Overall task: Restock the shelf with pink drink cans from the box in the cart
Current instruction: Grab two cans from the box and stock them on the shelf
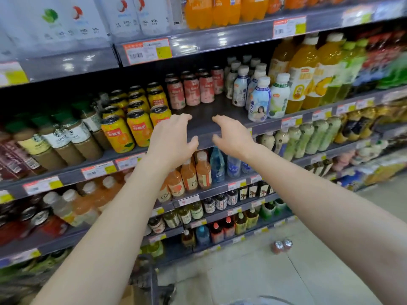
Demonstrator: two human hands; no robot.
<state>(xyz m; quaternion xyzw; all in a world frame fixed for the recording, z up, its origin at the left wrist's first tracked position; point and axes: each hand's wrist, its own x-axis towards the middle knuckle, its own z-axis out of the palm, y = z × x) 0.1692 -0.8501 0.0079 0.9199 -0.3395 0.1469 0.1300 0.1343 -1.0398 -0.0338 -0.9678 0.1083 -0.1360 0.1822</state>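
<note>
Left hand [174, 137] and right hand [233, 133] hover over the shelf [204, 115], fingers loose, holding nothing. The pink cans [191, 91] sit far back, rear rows lost in shadow. The cart [152, 280] is mostly cut off at the near edge and blurry.
</note>
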